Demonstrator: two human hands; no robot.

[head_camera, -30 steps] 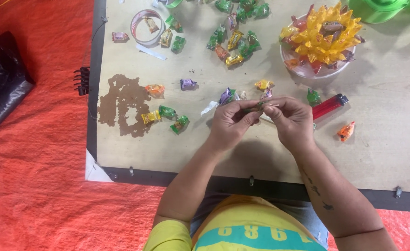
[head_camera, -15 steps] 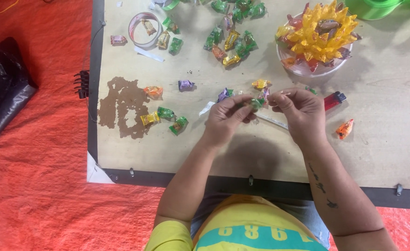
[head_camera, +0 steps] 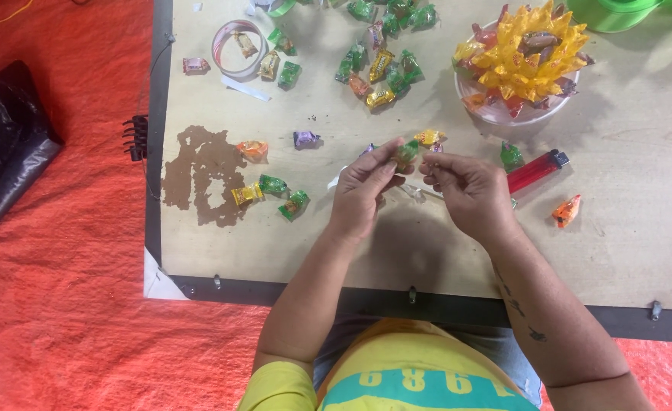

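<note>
My left hand [head_camera: 363, 190] pinches a green wrapped candy [head_camera: 406, 152], my right hand [head_camera: 469, 190] closed on its thin strip; beyond, the candy flower [head_camera: 522, 57] stands part-built, loose candies [head_camera: 382, 65] left on the counter [head_camera: 640, 228].

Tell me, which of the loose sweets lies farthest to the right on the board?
The orange wrapped sweet, alone right of the red lighter; every other loose sweet lies farther left.

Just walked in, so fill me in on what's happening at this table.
A person seated at a board table holds a green wrapped candy in the left hand, while the right hand pinches something small beside it. Loose wrapped candies are scattered across the table, with a yellow flower of wrappers on a plate and a red lighter to the right.
</note>
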